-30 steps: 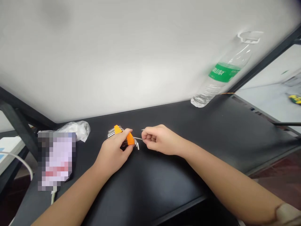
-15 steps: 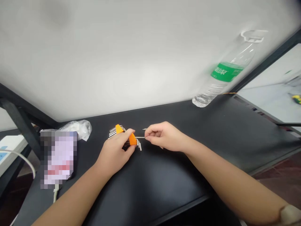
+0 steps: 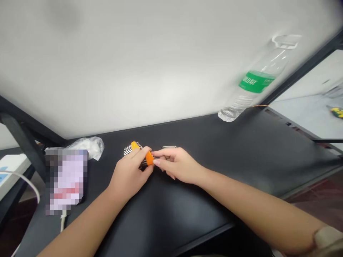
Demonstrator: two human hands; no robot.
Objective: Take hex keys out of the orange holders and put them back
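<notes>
An orange holder (image 3: 148, 157) carrying several silver hex keys lies on the black table (image 3: 241, 157). My left hand (image 3: 132, 172) is closed around the holder from the left. The fingers of my right hand (image 3: 175, 164) are pinched together right at the holder's right end, where a thin hex key meets it; the key itself is mostly hidden by the fingers. One loose hex key (image 3: 169, 146) lies on the table just behind my right hand.
A clear water bottle (image 3: 254, 84) with a green label stands at the back right by a white wall. A crumpled plastic bag (image 3: 88, 145) and a blurred-out rectangular item (image 3: 65, 181) lie at the left. A white cable (image 3: 29, 185) runs off the left edge.
My right hand has moved left, up against the orange holder, and the key that stuck out between the hands no longer shows. The left hand has stayed on the holder.
</notes>
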